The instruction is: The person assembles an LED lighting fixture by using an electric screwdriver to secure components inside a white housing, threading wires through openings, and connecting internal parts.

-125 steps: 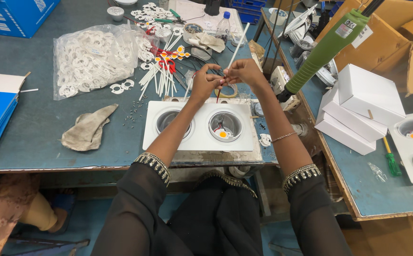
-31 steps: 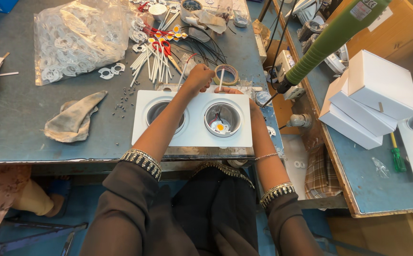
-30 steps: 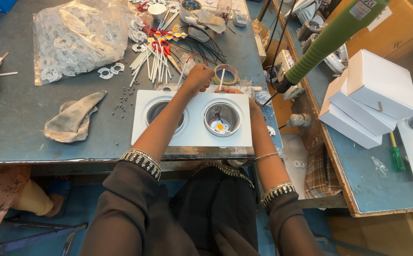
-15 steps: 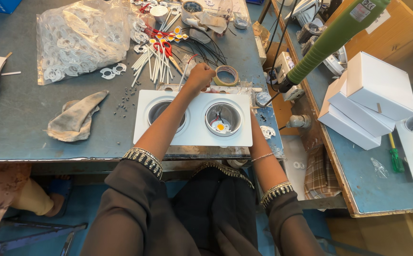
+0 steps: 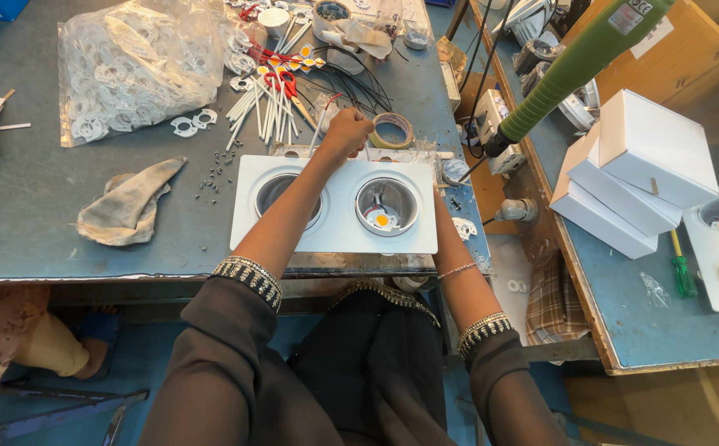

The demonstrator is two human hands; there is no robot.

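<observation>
Moved forward, left hand (image 5: 347, 132) rests closed beside tape roll (image 5: 393, 130), beyond white fixture (image 5: 334, 231) hiding right hand, grip unclear.

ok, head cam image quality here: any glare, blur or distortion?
Head view: sharp overall, even light, soft shadows. Mild glare on the clear bag of white rings. White twin-light housing is bright but not blown out. Green tool handle looms large and soft. Table edges bow slightly.
</observation>
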